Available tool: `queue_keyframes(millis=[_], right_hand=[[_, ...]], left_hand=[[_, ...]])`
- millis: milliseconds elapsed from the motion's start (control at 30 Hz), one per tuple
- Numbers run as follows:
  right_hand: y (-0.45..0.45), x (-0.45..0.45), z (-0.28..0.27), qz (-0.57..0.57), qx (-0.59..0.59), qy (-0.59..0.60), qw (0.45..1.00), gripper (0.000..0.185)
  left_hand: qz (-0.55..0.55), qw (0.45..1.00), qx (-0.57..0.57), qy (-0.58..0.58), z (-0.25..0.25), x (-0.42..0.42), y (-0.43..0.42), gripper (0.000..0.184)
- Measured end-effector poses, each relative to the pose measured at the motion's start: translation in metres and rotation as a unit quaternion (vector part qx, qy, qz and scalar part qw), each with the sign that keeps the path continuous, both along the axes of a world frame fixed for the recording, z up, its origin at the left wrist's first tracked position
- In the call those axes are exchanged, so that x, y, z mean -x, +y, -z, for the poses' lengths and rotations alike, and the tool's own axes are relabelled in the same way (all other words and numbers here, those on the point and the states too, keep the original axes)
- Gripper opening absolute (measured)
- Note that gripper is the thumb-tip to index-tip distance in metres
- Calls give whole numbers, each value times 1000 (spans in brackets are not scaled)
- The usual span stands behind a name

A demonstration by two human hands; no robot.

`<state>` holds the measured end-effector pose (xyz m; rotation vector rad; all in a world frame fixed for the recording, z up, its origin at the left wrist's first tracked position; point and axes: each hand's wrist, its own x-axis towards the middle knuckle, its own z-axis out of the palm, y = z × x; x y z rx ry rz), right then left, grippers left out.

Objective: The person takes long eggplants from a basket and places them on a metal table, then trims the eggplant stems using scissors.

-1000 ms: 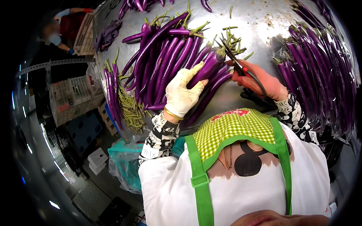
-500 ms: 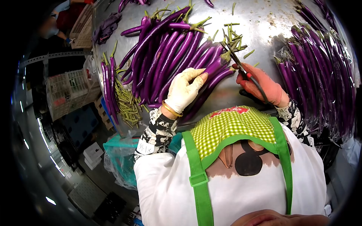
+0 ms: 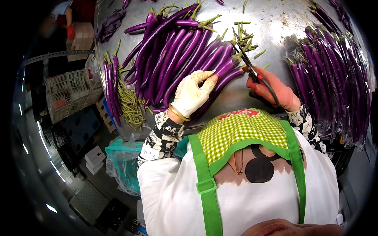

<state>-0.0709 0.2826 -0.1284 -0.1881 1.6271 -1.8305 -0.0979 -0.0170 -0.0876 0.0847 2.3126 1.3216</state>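
Observation:
My left hand [image 3: 193, 92], in a pale glove with a yellow bangle at the wrist, pinches a long purple eggplant [image 3: 225, 67] near its stem end. My right hand [image 3: 275, 89], in a reddish glove, grips scissors [image 3: 245, 58] with red and black handles. Their dark blades point up and left, close beside the green cap of the held eggplant; I cannot tell whether they touch it. A large pile of eggplants [image 3: 173, 55] lies to the left and beyond my left hand. Cut green stems [image 3: 245, 37] are scattered just past the scissors.
Eggplants in clear plastic [image 3: 327, 74] lie on the metal table [image 3: 267, 23] at right. A heap of cut stems [image 3: 132, 106] and a few eggplants [image 3: 112, 86] sit at the left edge, near a dark cloth [image 3: 110, 25]. Crates [image 3: 69, 92] and a person's red-gloved hand [image 3: 70, 32] are beyond.
My hands keep nearly the same place, and the scissor blades look slightly further apart. At upper left, the other person's red-gloved hand and a crate have shifted. The view has moved slightly.

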Motion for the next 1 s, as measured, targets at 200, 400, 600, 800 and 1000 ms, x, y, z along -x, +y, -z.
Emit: queue_keyframes(millis=[200,400,600,800,1000], right_hand=[[-1,-3,-6,2,-13,32,999,71],[0,-6,-5,12,-31,49,998,72],[-2,-13,-9,13,-12,27,999,71],[-9,-26,-42,77,86,-148,982,64],[-8,-34,-55,45,115,-166,978,72]], left_hand=[[-30,999,11,-11,1,1,3,33],[-34,998,-6,-50,-9,1,8,36],[-19,998,51,-25,-14,-3,11,35],[140,933,243,227,-77,-25,28,55],[125,854,319,390,-87,-60,25,57]])
